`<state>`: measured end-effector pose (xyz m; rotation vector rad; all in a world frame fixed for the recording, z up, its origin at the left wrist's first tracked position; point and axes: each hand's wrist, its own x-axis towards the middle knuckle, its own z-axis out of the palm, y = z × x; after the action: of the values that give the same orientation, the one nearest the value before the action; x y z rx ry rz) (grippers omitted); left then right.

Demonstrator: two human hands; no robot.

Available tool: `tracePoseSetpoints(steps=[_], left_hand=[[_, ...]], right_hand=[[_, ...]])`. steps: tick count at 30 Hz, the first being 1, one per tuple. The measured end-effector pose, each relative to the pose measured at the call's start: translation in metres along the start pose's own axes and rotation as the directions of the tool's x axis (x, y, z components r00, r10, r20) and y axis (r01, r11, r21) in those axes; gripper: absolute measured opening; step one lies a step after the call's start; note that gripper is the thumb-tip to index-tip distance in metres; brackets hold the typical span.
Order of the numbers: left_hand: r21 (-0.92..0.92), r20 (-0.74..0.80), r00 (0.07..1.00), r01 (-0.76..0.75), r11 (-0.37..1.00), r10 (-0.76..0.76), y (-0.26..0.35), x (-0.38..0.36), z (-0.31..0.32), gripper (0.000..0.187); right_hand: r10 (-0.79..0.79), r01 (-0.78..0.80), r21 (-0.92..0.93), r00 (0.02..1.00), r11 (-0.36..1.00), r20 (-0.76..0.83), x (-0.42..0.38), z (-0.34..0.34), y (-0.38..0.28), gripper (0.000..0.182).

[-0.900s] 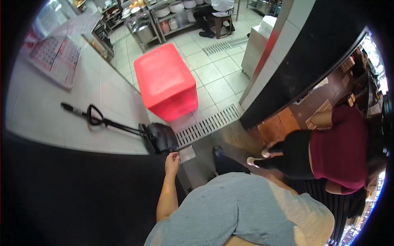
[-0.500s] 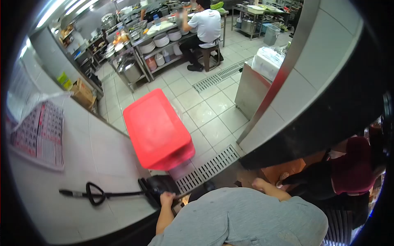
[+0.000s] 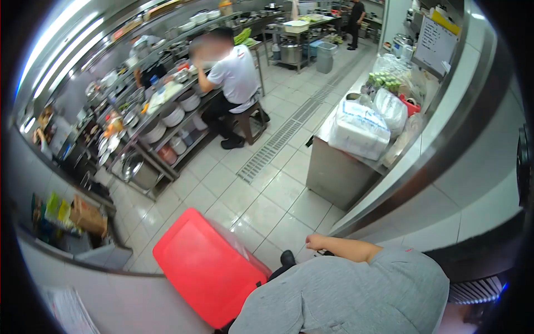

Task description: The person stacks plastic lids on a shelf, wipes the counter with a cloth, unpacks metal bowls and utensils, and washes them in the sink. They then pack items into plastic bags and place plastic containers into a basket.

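Observation:
My right hand [image 3: 316,242] hangs in front of my grey shirt, above the tiled floor, with its fingers curled and nothing visible in them. It is close to the corner of the steel-edged wall [image 3: 423,161]. My left hand is out of sight below my torso. A red lidded bin [image 3: 206,267] stands on the floor just left of my body, and my black shoe [image 3: 287,258] shows beside it.
A steel counter [image 3: 334,172] loaded with white bags [image 3: 359,131] stands ahead on the right. A floor drain grate [image 3: 278,142] runs up the aisle. A person in a white shirt [image 3: 236,75] sits on a stool at shelving with bowls and pots [image 3: 150,133]. Another person stands far back.
The view has swung up from the floor to the kitchen aisle. The black long-handled tool and my left hand beside it have left the picture. The red bin now sits low in view.

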<state>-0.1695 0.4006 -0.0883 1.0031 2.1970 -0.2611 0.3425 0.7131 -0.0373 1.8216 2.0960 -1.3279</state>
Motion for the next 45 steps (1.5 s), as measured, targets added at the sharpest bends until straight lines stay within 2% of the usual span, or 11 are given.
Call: tracePoseSetpoints(steps=[3, 5, 6, 9, 12, 14, 20, 24, 29, 38, 45], left_hand=[[0.018, -0.15, 0.959, -0.239, 0.971, 0.239, 0.11, 0.117, -0.062, 0.026], [0.226, -0.356, 0.714, -0.56, 0.797, 0.603, 0.216, 0.212, -0.095, 0.026], [-0.343, -0.433, 0.861, -0.433, 0.834, 0.269, 0.282, 0.236, -0.12, 0.039], [-0.327, -0.54, 0.755, -0.597, 0.733, 0.373, 0.499, 0.225, -0.227, 0.056], [-0.109, -0.557, 0.501, -0.835, 0.54, 0.662, 0.652, 0.259, -0.281, 0.035], [-0.159, -0.479, 0.492, -0.863, 0.479, 0.727, 0.726, 0.259, -0.307, 0.025], [0.024, -0.416, 0.492, -0.835, 0.55, 0.765, 0.78, 0.355, -0.309, 0.022], [-0.083, -0.357, 0.696, -0.688, 0.721, 0.623, 0.694, 0.462, -0.306, 0.029], [0.279, 0.094, 0.894, -0.447, 0.85, 0.439, 0.731, 0.491, -0.326, 0.029], [0.259, 0.441, 0.599, -0.798, 0.544, 0.669, 1.037, 0.61, -0.35, 0.03], [-0.392, 0.286, 0.368, -0.798, 0.458, 0.885, 1.392, 0.539, -0.36, 0.02]], right_hand=[[-0.264, 0.265, -0.013, 0.964, 0.964, 0.039, 0.028, -0.059, -0.016, 0.041], [-0.21, 0.217, 0.123, 0.975, 0.968, -0.071, 0.048, -0.118, -0.025, 0.04], [-0.189, 0.197, 0.104, 0.979, 0.975, -0.079, 0.055, -0.147, -0.023, 0.04], [0.088, 0.038, 0.357, 0.939, 0.933, -0.331, 0.099, -0.209, -0.015, 0.039], [0.2, -0.008, 0.46, 0.907, 0.888, -0.37, 0.148, -0.265, 0.007, 0.037], [0.184, 0.04, 0.494, 0.899, 0.869, -0.397, 0.187, -0.292, 0.029, 0.039], [0.288, -0.156, 0.438, 0.924, 0.885, -0.253, 0.284, -0.375, 0.056, 0.044], [0.307, -0.109, 0.549, 0.908, 0.829, -0.284, 0.331, -0.455, 0.047, 0.041], [0.377, -0.071, 0.54, 0.791, 0.839, -0.482, 0.389, -0.515, 0.106, 0.04], [0.703, -0.396, 0.617, 0.593, 0.679, -0.393, 0.389, -0.597, 0.155, 0.045], [0.873, -0.282, 0.826, 0.147, 0.488, -0.465, 0.382, -0.667, 0.223, 0.053]])
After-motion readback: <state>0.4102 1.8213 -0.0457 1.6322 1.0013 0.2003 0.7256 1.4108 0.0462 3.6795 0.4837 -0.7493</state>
